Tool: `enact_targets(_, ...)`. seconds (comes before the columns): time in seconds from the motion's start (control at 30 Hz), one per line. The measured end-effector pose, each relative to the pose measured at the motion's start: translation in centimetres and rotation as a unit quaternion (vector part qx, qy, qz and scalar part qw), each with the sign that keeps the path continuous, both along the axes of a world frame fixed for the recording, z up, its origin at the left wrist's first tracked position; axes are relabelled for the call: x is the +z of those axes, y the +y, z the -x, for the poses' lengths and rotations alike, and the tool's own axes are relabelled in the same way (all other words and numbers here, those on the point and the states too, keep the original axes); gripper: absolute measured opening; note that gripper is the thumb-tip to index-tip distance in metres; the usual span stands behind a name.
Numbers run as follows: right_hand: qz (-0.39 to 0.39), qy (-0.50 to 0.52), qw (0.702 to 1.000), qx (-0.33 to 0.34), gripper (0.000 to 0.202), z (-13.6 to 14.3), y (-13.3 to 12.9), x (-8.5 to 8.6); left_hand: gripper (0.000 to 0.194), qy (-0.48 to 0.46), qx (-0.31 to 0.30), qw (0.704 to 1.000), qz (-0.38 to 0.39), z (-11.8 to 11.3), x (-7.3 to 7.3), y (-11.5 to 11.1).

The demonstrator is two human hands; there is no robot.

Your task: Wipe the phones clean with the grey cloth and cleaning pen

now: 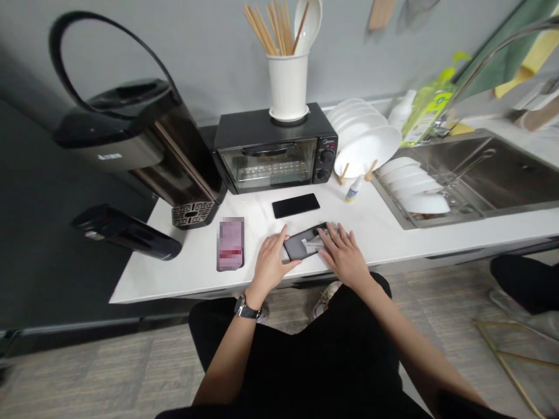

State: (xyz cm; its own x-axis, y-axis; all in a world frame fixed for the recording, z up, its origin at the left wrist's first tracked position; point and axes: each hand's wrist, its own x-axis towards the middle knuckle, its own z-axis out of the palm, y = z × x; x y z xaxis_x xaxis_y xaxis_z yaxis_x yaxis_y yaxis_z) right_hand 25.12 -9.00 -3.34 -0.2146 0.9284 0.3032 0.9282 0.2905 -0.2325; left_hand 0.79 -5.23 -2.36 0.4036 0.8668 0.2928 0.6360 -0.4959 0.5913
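A dark phone (297, 247) with a grey face lies slanted near the counter's front edge. My left hand (271, 261) holds its left end, with the thumb at the near side and the forefinger at the far side. Over its right end my right hand (346, 254) lies flat, fingers stretched out. A small whitish, partly see-through piece (309, 245) lies on the phone and runs toward the right fingers; its kind is unclear. Just behind is a black phone (296, 205), screen up. To the left lies another phone (230, 244), its pinkish screen blurred out.
The white counter (196, 273) bears a water dispenser (174, 157), a black flask (131, 233) and a toaster oven (273, 157) with a chopstick holder (288, 84) on top. Right are a small spray bottle (354, 189), racked plates (369, 148) and a sink (493, 174) with bowls.
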Motion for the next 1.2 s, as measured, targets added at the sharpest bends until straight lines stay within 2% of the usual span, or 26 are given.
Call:
enact_targets(0.07,0.004,0.016,1.0,-0.006,0.063,2.1,1.6,-0.3,0.113,0.001,-0.006,1.0,0.003,-0.1,0.0,0.2)
enact_targets(0.17,0.021,0.03,0.995,0.096,0.06,5.9,2.8,-0.3,0.103,0.012,0.0,1.0,-0.002,0.0,-0.1,0.1)
enact_targets(0.23,0.024,0.024,0.986,0.161,0.06,6.1,2.2,-0.1,0.101,0.013,0.011,1.0,0.0,0.1,0.0,-0.1)
enact_targets(0.27,0.02,0.02,0.986,0.165,0.06,5.2,1.6,-0.1,0.103,0.009,0.016,1.0,0.004,0.1,0.1,-0.3)
enact_targets(0.33,0.007,0.01,0.993,0.121,0.062,2.7,0.8,-0.2,0.11,0.002,0.021,1.0,0.015,-0.1,0.4,-0.3)
enact_targets(0.4,0.001,0.005,0.999,0.031,0.064,0.9,0.7,-0.5,0.115,0.0,0.015,1.0,0.023,-0.4,0.7,-0.2)
enact_targets(0.47,0.001,0.01,0.999,-0.048,0.065,1.5,1.3,-0.7,0.113,0.003,0.01,1.0,0.027,-0.7,0.8,0.2)
enact_targets(0.53,0.007,0.02,0.998,-0.062,0.064,4.0,2.1,-0.6,0.107,0.006,0.012,1.0,0.025,-0.7,0.6,0.5)
enact_targets(0.57,0.011,0.026,0.999,-0.035,0.063,5.4,2.3,-0.5,0.102,0.005,0.013,1.0,0.023,-0.7,0.5,0.6)
enact_targets(0.63,0.019,0.031,0.997,0.072,0.062,7.0,2.0,-0.2,0.097,0.001,0.014,1.0,0.016,-0.4,0.3,0.6)
enact_targets(0.7,0.023,0.024,0.985,0.168,0.065,6.1,0.8,0.0,0.1,-0.004,0.009,1.0,0.015,-0.2,0.2,0.4)
enact_targets(0.73,0.024,0.016,0.983,0.184,0.067,4.7,0.1,0.0,0.103,-0.006,0.007,1.0,0.016,-0.1,0.2,0.4)
enact_targets(0.77,0.022,0.007,0.984,0.174,0.069,3.0,-0.5,-0.1,0.107,-0.006,0.006,1.0,0.018,-0.1,0.3,0.3)
enact_targets(0.8,0.019,-0.002,0.99,0.137,0.07,1.3,-0.9,-0.2,0.11,-0.006,0.004,1.0,0.019,-0.1,0.4,0.3)
enact_targets(0.87,0.005,-0.007,1.0,0.019,0.074,-0.9,-0.7,-0.6,0.112,-0.001,0.0,1.0,0.02,-0.2,0.5,0.5)
enact_targets(0.93,-0.007,0.007,0.997,-0.081,0.079,-0.5,0.6,-0.8,0.111,0.004,-0.002,1.0,0.022,-0.4,0.5,0.7)
enact_targets(1.0,-0.008,0.024,0.995,-0.095,0.082,2.3,2.1,-0.7,0.107,0.008,-0.002,1.0,0.026,-0.3,0.2,0.9)
enact_targets(1.1,0.007,0.032,0.998,0.062,0.072,6.1,2.9,-0.1,0.101,0.013,0.0,1.0,0.02,0.0,-0.2,0.8)
enact_targets(1.17,0.012,0.023,0.99,0.14,0.067,5.8,2.1,0.3,0.101,0.012,0.002,1.0,0.008,0.3,-0.3,0.6)
enact_targets(1.2,0.011,0.016,0.988,0.151,0.065,4.7,1.4,0.4,0.102,0.008,0.003,1.0,0.003,0.3,-0.2,0.5)
